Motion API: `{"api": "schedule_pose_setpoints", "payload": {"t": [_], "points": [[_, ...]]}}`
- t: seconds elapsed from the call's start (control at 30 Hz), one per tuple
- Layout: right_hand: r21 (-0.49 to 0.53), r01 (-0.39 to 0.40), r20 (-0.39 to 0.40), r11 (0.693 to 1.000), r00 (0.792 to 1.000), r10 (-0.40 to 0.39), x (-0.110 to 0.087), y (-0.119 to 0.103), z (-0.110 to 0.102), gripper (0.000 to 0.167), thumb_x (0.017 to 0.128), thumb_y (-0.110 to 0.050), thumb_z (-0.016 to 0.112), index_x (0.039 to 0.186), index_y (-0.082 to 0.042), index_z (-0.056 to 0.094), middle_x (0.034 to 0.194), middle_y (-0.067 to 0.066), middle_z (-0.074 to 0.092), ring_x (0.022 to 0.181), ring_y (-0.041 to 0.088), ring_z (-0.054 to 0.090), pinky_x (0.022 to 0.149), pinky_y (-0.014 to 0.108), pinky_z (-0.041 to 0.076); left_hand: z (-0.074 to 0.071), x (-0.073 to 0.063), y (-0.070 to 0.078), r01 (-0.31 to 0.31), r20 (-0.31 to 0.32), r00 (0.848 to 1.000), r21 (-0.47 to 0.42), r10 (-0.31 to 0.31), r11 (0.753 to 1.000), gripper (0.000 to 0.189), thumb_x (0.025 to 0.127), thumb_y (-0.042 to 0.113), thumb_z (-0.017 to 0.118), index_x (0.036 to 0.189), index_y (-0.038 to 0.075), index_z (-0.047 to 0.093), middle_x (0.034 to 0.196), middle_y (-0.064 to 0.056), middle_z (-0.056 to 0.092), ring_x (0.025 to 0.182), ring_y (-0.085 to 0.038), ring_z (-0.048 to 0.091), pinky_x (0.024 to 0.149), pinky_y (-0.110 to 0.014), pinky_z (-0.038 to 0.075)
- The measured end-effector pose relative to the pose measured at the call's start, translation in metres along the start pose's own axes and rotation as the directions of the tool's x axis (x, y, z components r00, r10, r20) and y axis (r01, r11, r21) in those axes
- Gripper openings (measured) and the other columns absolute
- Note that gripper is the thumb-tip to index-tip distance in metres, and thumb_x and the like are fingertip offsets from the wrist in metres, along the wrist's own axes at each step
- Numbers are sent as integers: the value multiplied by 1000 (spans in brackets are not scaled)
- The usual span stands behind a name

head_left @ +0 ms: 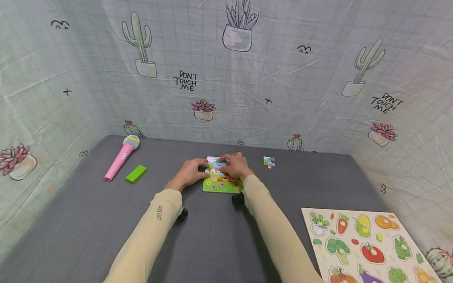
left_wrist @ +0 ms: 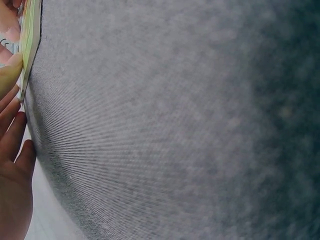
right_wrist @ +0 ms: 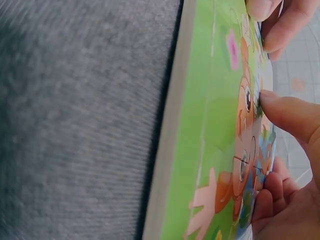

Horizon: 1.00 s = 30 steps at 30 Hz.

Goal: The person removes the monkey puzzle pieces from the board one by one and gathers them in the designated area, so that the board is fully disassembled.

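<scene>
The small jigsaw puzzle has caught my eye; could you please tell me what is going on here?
Someone has their hands on the small jigsaw puzzle, which lies on the grey table. The left hand touches its left edge, and the right hand covers some of its upper right part. One loose piece lies apart, to the right. The pink microphone, green block and vegetable board lie untouched.

- A jigsaw puzzle [head_left: 218,186] lies on the table [head_left: 73,223], left hand [head_left: 190,172] at its left edge, right hand [head_left: 238,165] over its right side.
- A loose piece [head_left: 269,161] rests farther right, near the table's far edge.
- At left, a microphone [head_left: 121,159] lies beside a block [head_left: 136,174].
- A vegetable board [head_left: 386,237] sits near right.
</scene>
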State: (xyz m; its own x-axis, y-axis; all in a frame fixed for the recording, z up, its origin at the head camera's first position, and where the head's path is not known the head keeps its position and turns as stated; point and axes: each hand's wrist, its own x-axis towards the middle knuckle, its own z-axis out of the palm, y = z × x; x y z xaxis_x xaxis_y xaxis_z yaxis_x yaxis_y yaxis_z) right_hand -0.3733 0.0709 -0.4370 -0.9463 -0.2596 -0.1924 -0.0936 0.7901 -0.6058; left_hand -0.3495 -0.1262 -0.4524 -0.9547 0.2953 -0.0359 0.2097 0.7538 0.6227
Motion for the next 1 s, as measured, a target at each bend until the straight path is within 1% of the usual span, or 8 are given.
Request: {"api": "schedule_pose_setpoints", "payload": {"t": [0.17, 0.37, 0.53, 0.63, 0.7, 0.8, 0.9, 1.0], "points": [[5, -8, -30, 1000, 1000, 8, 0, 0, 1, 28, 95, -26, 66, 123, -23, 66, 135, 16, 36, 120, 34, 31, 101, 49, 33, 0, 0, -1, -10, -5, 1000, 14, 11, 1000, 42, 91, 22, 72, 127, 3, 65, 144, -12, 51, 136, -33, 41, 113, -48, 34], [-27, 23, -44, 999, 999, -25, 3, 0, -2, 30, 96, -20, 66, 126, -23, 67, 133, 16, 37, 116, 35, 33, 96, 49, 35, -1, 1, 0, -12, -3, 1000, 19, 12, 1000, 42, 91, 22, 72, 127, 2, 65, 145, -12, 50, 137, -33, 41, 113, -48, 34], [49, 64, -50, 997, 997, -62, 3, 5, -7, 37, 94, -6, 64, 130, -15, 63, 135, 18, 40, 117, 33, 44, 94, 45, 44, -1, 2, 1, -1, 3, 1000, 22, 1, 1000, 43, 90, 23, 72, 128, 3, 65, 145, -11, 50, 137, -32, 40, 114, -47, 33], [96, 70, -67, 993, 996, -64, 2, 8, -9, 35, 92, -2, 66, 126, -9, 61, 135, 18, 41, 118, 31, 48, 95, 43, 48, -1, 2, 1, 2, 3, 1000, 23, -2, 1000, 44, 90, 23, 72, 128, 3, 64, 145, -11, 50, 137, -32, 40, 114, -47, 33], [101, 69, -77, 992, 995, -62, 0, 10, -10, 32, 90, -2, 68, 121, -8, 60, 132, 17, 43, 117, 31, 50, 95, 43, 48, -2, 1, 2, 6, 4, 1000, 16, -6, 1000, 44, 90, 23, 72, 128, 2, 64, 146, -11, 49, 138, -31, 40, 114, -47, 33], [77, 86, -89, 993, 993, -79, -2, 14, -12, 28, 89, -3, 70, 116, -7, 64, 126, 15, 54, 116, 30, 52, 96, 42, 48, -2, 0, 2, 12, 6, 1000, 3, -12, 1000, 44, 90, 23, 72, 129, 2, 64, 146, -10, 49, 138, -32, 39, 114, -47, 32], [68, 104, -87, 992, 991, -98, -2, 16, -12, 28, 89, -3, 70, 116, -7, 67, 121, 11, 62, 116, 29, 55, 98, 41, 48, -1, -1, 2, 16, 8, 1000, -4, -16, 1000, 45, 90, 23, 72, 129, 2, 63, 147, -10, 48, 139, -32, 38, 114, -48, 32], [82, 112, -82, 990, 991, -105, -3, 16, -12, 29, 89, -1, 68, 118, -7, 69, 123, 11, 62, 119, 29, 54, 99, 42, 48, -1, -1, 2, 17, 9, 1000, -1, -17, 1000, 44, 90, 23, 72, 129, 3, 64, 147, -10, 48, 139, -31, 38, 115, -47, 32]]}}
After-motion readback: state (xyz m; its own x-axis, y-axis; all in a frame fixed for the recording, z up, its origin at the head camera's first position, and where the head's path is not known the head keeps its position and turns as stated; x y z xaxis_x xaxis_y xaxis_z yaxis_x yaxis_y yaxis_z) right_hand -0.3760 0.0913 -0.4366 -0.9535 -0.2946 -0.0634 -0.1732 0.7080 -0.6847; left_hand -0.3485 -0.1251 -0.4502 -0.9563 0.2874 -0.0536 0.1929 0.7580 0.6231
